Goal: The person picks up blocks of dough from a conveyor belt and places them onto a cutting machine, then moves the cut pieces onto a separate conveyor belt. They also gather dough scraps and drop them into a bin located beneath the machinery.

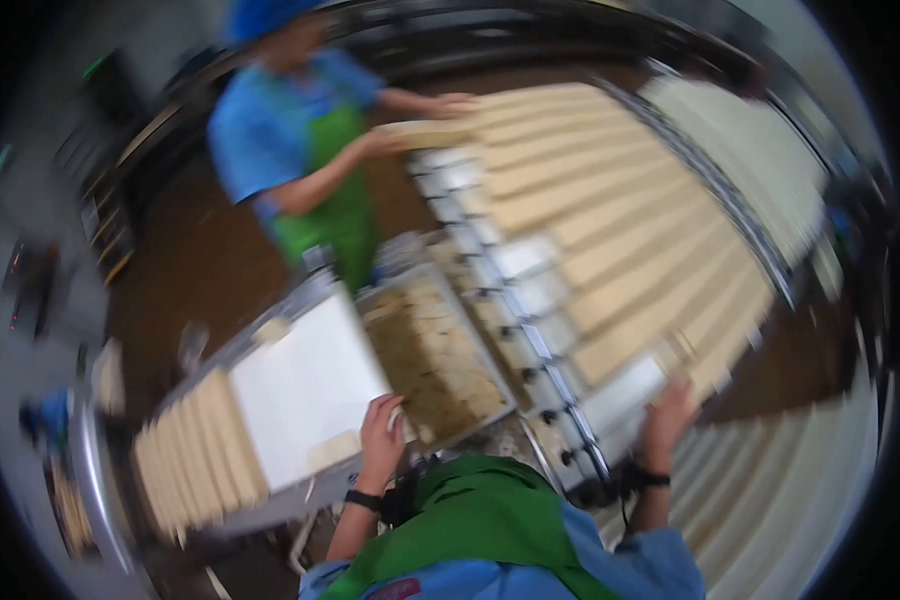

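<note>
Many long pale strips (610,215) lie side by side on a sloped roller rack (530,300). They are beige, flat, straight-edged and all parallel. Heavy motion blur, so no surface detail.

More of the same strips fill a second bed at far right (760,150), and another batch sits beside a white board (305,385) at left.

Writing: a reddish patch (395,590) on the wearer's blue top is unreadable in the blur.

Right hand (670,415): raised, fingers extended and spread, nothing visibly clasped. Its fingertips are at the near end of the closest strip (682,352), touching or just short of it; can't tell which. That strip is the last in the row, at the rack's low corner, directly above the fingers. There is a black band (645,478) on the wrist.

Left hand (382,440): fingers curled at the near corner of a metal tray (470,428), between the tray and the white board. There is a small whitish bit at the fingertips; I can't tell whether it is pinched or just lies behind them. The tray holds brown crumbly residue. This wrist has a black band (363,498) too.

A co-worker (300,150) in a blue top and green apron stands at the rack's far end, both hands on one strip (425,132), well apart from the wearer's hands.
</note>
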`<act>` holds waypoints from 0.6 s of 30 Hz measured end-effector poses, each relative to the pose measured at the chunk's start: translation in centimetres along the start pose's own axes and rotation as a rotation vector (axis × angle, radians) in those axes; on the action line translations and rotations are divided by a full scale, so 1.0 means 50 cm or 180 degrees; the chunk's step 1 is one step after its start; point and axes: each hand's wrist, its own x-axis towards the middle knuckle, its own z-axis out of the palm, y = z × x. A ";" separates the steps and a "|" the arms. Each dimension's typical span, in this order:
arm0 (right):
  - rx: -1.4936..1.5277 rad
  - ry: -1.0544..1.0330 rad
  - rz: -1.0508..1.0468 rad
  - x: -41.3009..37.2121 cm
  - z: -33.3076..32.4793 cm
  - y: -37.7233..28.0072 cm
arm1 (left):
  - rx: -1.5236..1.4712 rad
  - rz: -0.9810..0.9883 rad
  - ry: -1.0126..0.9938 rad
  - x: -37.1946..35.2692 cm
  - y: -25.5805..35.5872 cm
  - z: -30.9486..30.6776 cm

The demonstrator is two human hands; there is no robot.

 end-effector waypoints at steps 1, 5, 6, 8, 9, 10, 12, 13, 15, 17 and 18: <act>0.0079 -0.0003 -0.0073 0.005 0.023 0.014 | 0.0023 -0.0066 0.0373 -0.014 -0.027 -0.023; -0.1653 -0.1430 0.0018 0.031 -0.120 -0.060 | 0.1184 -0.1051 0.1892 -0.100 -0.102 -0.149; -0.1629 -0.1452 0.0416 0.032 -0.167 -0.098 | 0.1558 -0.1513 0.2222 -0.130 -0.114 -0.178; -0.1976 0.1612 -0.1081 0.068 -0.009 -0.049 | 0.1906 -0.2418 0.2722 -0.178 -0.150 -0.214; -0.0339 0.0903 -0.0621 0.112 -0.017 -0.114 | 0.1885 -0.2844 0.2915 -0.210 -0.182 -0.230; -0.0002 0.0666 -0.1092 0.101 -0.062 -0.223 | 0.1847 -0.3254 0.3078 -0.233 -0.208 -0.246; 0.1837 0.0648 -0.2265 0.011 -0.150 -0.476 | 0.1686 -0.3638 0.3197 -0.258 -0.245 -0.281; 0.2115 -0.1108 -0.2472 -0.047 -0.237 -0.625 | 0.1604 -0.3824 0.3236 -0.270 -0.264 -0.298; 0.2421 -0.0885 -0.4037 -0.185 -0.238 -0.814 | 0.1339 -0.3446 0.3338 -0.287 -0.310 -0.326; 0.3212 -0.1564 -0.5119 -0.308 -0.240 -0.990 | 0.1106 -0.3213 0.3230 -0.297 -0.335 -0.348; 0.2925 -0.1606 -0.5546 -0.356 -0.251 -1.059 | 0.1009 -0.3157 0.3083 -0.294 -0.341 -0.360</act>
